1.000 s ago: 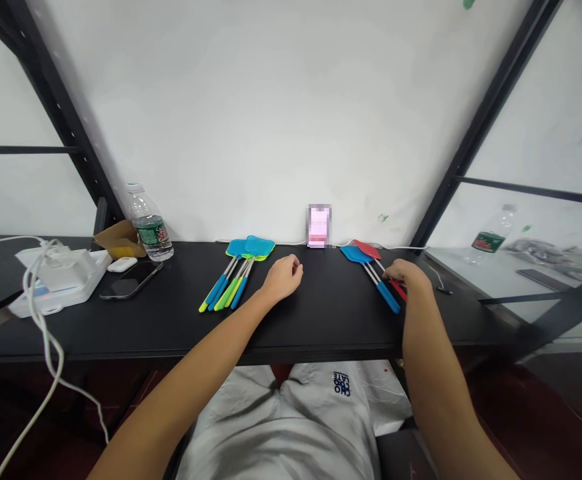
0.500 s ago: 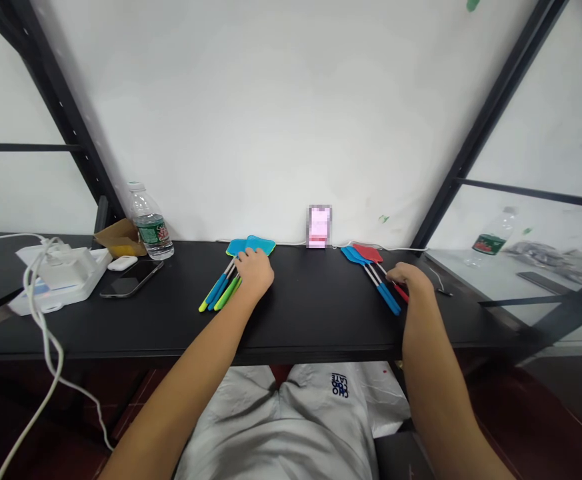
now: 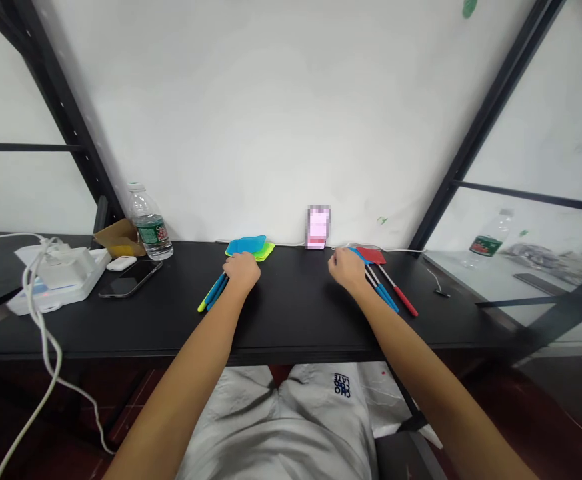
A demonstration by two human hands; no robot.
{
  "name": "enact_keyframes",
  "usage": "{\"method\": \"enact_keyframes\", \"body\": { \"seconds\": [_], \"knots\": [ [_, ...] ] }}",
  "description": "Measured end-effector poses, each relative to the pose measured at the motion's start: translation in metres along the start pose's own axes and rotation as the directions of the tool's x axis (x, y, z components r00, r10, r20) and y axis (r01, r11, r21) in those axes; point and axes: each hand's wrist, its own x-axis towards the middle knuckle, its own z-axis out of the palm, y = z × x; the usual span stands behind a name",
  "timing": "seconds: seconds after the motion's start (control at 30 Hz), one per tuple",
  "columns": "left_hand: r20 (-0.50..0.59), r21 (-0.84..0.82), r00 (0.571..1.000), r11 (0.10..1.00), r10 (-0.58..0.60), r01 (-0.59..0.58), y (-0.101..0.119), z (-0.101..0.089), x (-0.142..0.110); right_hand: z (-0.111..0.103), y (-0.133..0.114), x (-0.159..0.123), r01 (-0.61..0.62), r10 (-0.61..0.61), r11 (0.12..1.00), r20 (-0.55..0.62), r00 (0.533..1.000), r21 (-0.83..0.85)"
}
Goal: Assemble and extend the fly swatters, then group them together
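On the left lies a pile of what look like small fly swatters, with a blue flat head (image 3: 245,245) over a yellow-green head (image 3: 265,251). My left hand (image 3: 243,268) is closed over their metal shafts; its fingertips are hidden. Blue handles (image 3: 215,292), one yellow-tipped, stick out below it. In the right pile, a red fly swatter (image 3: 405,300) lies beside blue fly swatters (image 3: 387,297). My right hand (image 3: 348,267) is at the left edge of that pile, covering part of the blue heads. Its fingers are curled, and what they hold, if anything, is hidden.
A water bottle (image 3: 151,230), an open cardboard box (image 3: 121,239), a white case (image 3: 121,263) and a dark phone (image 3: 131,279) stand or lie at the left. White chargers and cables (image 3: 63,267) are beyond them. A lit phone (image 3: 317,228) leans on the wall.
My right hand has moved left from the red handle to the blue heads. My left hand has shifted slightly left and towards me; the yellow-green head now shows, and the green handle is hidden.
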Motion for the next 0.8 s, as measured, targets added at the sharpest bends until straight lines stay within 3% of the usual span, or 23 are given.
{"method": "enact_keyframes", "body": {
  "seconds": [0.1, 0.4, 0.6, 0.7, 0.8],
  "knots": [
    [0.001, -0.011, 1.0, 1.0, 0.009, -0.009, -0.001, -0.001, 0.0, 0.009, -0.007, -0.003, 0.109, -0.109, 0.994, 0.049, 0.993, -0.004],
    [-0.089, -0.069, 0.995, 0.996, 0.041, -0.048, -0.003, -0.005, -0.002, 0.015, -0.016, -0.008, 0.238, -0.237, 0.971, 0.128, 0.963, 0.011],
    [-0.165, -0.165, 0.979, 0.976, 0.118, -0.145, 0.001, -0.013, -0.012, 0.012, -0.034, -0.015, 0.326, -0.33, 0.943, 0.066, 0.942, 0.06],
    [-0.264, -0.207, 0.947, 0.948, 0.185, -0.243, 0.009, -0.015, -0.019, 0.011, -0.044, -0.018, 0.351, -0.353, 0.932, 0.001, 0.936, 0.094],
    [-0.41, -0.229, 0.868, 0.89, 0.278, -0.393, 0.019, -0.014, -0.026, 0.01, -0.056, -0.02, 0.355, -0.345, 0.924, -0.088, 0.934, 0.142]
  ]
}}
